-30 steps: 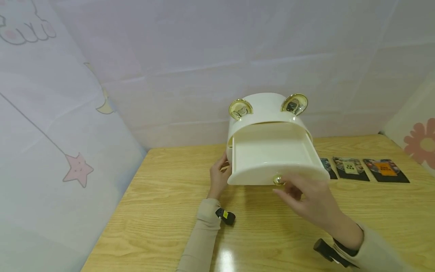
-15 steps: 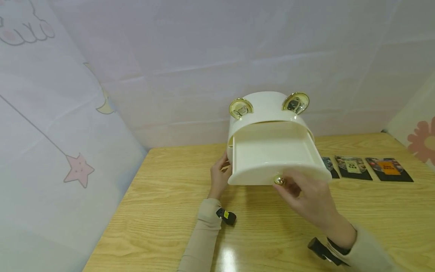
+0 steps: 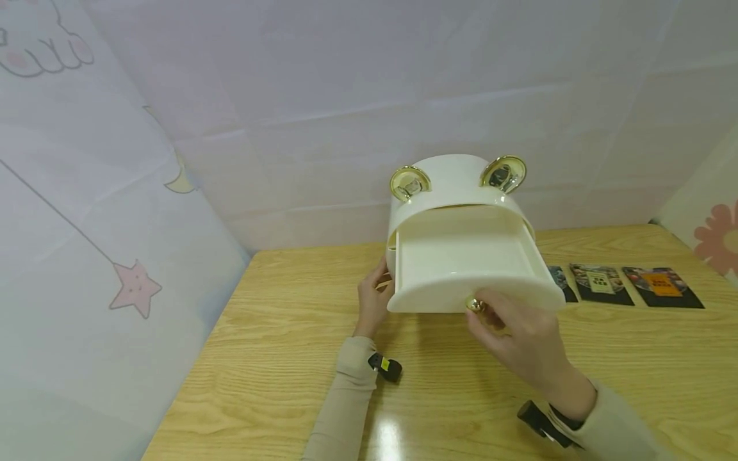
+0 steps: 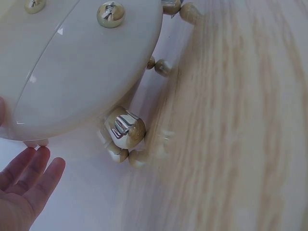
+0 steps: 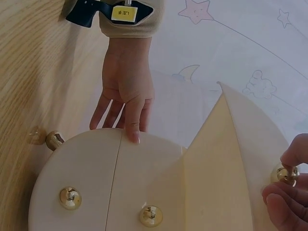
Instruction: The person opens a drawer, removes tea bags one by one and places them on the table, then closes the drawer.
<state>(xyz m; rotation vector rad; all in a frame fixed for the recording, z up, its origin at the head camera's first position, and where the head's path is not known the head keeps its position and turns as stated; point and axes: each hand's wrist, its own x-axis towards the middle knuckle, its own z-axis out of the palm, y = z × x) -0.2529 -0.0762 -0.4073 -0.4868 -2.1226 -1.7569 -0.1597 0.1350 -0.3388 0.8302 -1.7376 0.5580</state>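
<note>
Plainly, the white cabinet point(image 3: 452, 179) stands upright on the table point(image 3: 277, 384), its top drawer point(image 3: 464, 253) pulled out, gold knob point(image 3: 475, 305) pinched by the right hand point(image 3: 527, 330). Only the wrist views show two lower knobs point(image 5: 70, 198) and gold feet point(image 4: 126, 129). The left hand point(image 3: 371, 299) has straight, slightly spread fingers, thumb on the cabinet's edge; full fingertip contact is unclear.

Cabinet point(image 3: 452, 176) and drawer point(image 3: 461, 256) presented smooth, glossy plastic. Knob point(image 3: 474, 305) and ears point(image 3: 410, 184) carried a mirror-bright metallic finish. The surface point(image 3: 277, 333) showed wood grain under a sheen. Printed rectangles point(image 3: 601, 283) appeared too small to tell paper from plastic.
</note>
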